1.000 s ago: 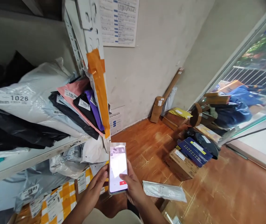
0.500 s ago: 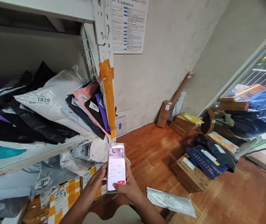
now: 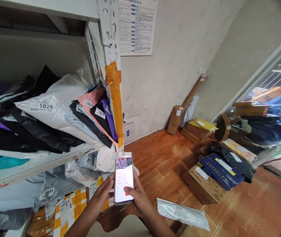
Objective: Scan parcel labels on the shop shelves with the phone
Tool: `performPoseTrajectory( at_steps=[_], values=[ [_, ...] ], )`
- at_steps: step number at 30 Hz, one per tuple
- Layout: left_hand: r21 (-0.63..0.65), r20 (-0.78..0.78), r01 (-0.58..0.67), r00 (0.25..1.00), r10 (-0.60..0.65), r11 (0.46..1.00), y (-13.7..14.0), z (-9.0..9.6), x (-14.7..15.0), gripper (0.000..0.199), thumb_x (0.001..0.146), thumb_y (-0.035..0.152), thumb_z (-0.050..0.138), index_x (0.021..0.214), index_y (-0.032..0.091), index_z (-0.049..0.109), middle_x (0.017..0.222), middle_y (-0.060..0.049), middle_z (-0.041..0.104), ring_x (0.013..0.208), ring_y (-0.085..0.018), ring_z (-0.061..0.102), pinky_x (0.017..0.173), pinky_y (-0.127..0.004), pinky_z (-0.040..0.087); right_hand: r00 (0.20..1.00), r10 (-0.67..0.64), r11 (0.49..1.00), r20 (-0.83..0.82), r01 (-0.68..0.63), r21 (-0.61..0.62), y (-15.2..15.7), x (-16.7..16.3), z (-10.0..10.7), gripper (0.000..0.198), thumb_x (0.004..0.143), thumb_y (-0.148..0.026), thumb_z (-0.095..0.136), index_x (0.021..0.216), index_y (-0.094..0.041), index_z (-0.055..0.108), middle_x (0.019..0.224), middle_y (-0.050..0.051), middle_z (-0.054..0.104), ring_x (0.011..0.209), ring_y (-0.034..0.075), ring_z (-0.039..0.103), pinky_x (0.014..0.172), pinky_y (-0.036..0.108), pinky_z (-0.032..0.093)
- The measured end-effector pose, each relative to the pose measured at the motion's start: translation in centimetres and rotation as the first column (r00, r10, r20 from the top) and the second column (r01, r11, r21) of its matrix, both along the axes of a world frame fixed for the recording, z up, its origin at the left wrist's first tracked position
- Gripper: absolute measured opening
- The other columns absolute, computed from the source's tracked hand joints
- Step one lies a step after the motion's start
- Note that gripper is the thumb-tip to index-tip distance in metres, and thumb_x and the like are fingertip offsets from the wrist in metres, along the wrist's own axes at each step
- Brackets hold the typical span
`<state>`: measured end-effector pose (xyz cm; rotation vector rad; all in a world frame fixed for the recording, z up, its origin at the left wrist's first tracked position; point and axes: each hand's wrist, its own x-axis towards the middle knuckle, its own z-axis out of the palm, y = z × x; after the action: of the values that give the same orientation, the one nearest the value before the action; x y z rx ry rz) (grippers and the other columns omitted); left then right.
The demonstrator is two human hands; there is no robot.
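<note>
The phone (image 3: pixel 123 180) is a slim slab held upright, its lit screen mostly white with a small picture at the top and a red patch near the bottom. It sits low in the middle of the view, above the wooden floor (image 3: pixel 254 204). The left hand (image 3: pixel 102 194) cups its left edge, fingers closed around the casing. The right hand (image 3: pixel 138 197) wraps its right edge, thumb laid on the screen. Just left stands a shelf (image 3: pixel 32 164) stacked with numbered parcel bags (image 3: pixel 54 105); a grey mailer (image 3: pixel 182 214) lies on the floor to the right.
</note>
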<state>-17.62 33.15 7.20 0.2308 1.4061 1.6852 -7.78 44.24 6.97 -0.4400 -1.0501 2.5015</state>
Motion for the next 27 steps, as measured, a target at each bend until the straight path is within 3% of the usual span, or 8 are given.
performPoseTrajectory(
  at_steps=[3,10,14,19,22,24,26,27],
  values=[
    [0.019,0.064,0.000,0.998,-0.002,1.000,0.1,0.5,0.6,0.083,0.065,0.064,0.071,0.134,0.022,0.052,0.140,-0.011,0.052,0.125,-0.033,0.050,0.089,-0.040,0.052,0.999,-0.006,0.999,0.040,0.005,0.037,0.1,0.0,-0.5,0.060,0.060,-0.021,0.072,0.115,-0.026,0.049,0.101,0.000,0.074,0.089,0.023,0.067,0.076,0.034,0.047],
    [0.171,0.338,0.066,0.933,-0.121,0.983,-0.1,0.3,2.0,0.094,0.071,0.059,0.069,0.147,0.037,0.018,0.145,-0.007,0.046,0.132,-0.033,0.042,0.093,-0.051,0.049,0.999,-0.018,0.989,0.046,0.012,0.146,-0.1,0.0,-1.3,0.060,0.057,-0.023,0.081,0.110,-0.026,0.052,0.105,0.001,0.072,0.095,0.024,0.064,0.079,0.034,0.045],
    [0.135,0.388,0.053,0.916,-0.102,0.989,-0.1,-0.2,2.2,0.099,0.065,0.065,0.070,0.145,0.032,0.022,0.142,-0.011,0.048,0.131,-0.035,0.042,0.091,-0.050,0.050,0.997,-0.045,0.984,0.061,0.034,0.176,-0.4,0.2,-1.6,0.056,0.058,-0.022,0.081,0.107,-0.026,0.055,0.105,0.000,0.070,0.099,0.024,0.062,0.087,0.036,0.045],
    [0.158,0.389,0.109,0.907,-0.163,0.981,-0.2,-0.2,2.5,0.082,0.071,0.071,0.059,0.140,0.035,0.033,0.144,-0.007,0.047,0.132,-0.033,0.042,0.094,-0.049,0.048,0.997,-0.028,0.990,0.065,0.019,0.141,-0.5,0.3,-1.7,0.064,0.053,-0.021,0.083,0.110,-0.025,0.055,0.105,0.002,0.071,0.099,0.025,0.063,0.088,0.037,0.045],
    [0.097,0.195,0.093,0.975,-0.111,0.991,-0.4,-1.5,1.1,0.070,0.076,0.069,0.053,0.135,0.032,0.043,0.146,-0.006,0.044,0.137,-0.031,0.036,0.101,-0.049,0.043,0.998,-0.009,0.996,0.061,0.003,0.088,-0.5,0.5,-2.1,0.061,0.057,-0.028,0.081,0.111,-0.025,0.055,0.105,0.003,0.073,0.097,0.026,0.065,0.086,0.039,0.047],
    [-0.074,-0.192,-0.071,0.980,0.055,0.995,-0.2,-3.3,-1.3,0.058,0.080,0.060,0.052,0.129,0.028,0.050,0.146,-0.006,0.043,0.139,-0.028,0.032,0.108,-0.048,0.035,0.999,-0.004,1.000,0.043,0.003,0.026,-0.4,0.7,-2.7,0.057,0.061,-0.031,0.078,0.113,-0.026,0.055,0.106,0.003,0.073,0.098,0.027,0.066,0.087,0.041,0.048],
    [-0.204,-0.617,-0.352,0.770,0.159,0.914,0.6,-5.4,-4.6,0.051,0.081,0.046,0.052,0.126,0.022,0.052,0.143,-0.010,0.044,0.137,-0.028,0.033,0.115,-0.047,0.025,0.999,-0.008,0.998,0.033,0.010,-0.060,-0.2,1.1,-3.4,0.058,0.063,-0.030,0.077,0.117,-0.027,0.055,0.103,0.003,0.074,0.098,0.028,0.067,0.089,0.043,0.048],
    [-0.226,-0.737,-0.469,0.656,0.165,0.854,1.3,-6.4,-6.4,0.052,0.081,0.039,0.049,0.128,0.016,0.050,0.142,-0.014,0.044,0.137,-0.029,0.034,0.116,-0.047,0.023,0.999,-0.010,0.994,0.034,0.014,-0.106,-0.1,1.3,-3.9,0.060,0.064,-0.030,0.077,0.119,-0.028,0.054,0.102,0.003,0.074,0.097,0.029,0.068,0.089,0.044,0.048]
  ],
)
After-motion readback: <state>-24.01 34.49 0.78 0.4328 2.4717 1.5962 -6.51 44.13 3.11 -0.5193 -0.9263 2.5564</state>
